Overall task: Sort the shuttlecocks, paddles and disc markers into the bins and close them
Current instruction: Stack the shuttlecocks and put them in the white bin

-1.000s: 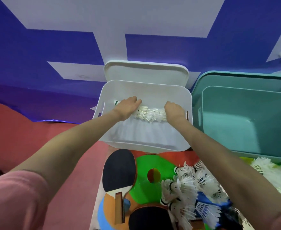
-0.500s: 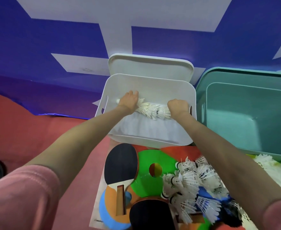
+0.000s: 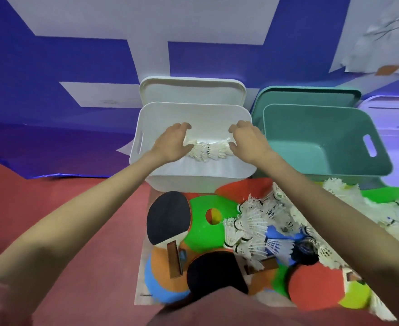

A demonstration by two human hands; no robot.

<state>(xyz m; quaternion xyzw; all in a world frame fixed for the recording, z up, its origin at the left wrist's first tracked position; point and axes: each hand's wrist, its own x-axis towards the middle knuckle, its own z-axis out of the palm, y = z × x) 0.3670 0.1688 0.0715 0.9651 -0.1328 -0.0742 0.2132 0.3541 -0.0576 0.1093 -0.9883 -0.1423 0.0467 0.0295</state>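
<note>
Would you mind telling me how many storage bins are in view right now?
2. The white bin sits on the left with shuttlecocks inside; the teal bin stands beside it on the right. A pale shape at the far right edge might be another, but I cannot tell.

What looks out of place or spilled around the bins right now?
Nothing looks damaged. The unsorted pile of shuttlecocks, paddles and disc markers lies jumbled before the bins. The teal bin looks empty; the white bin holds one row of shuttlecocks.
</note>
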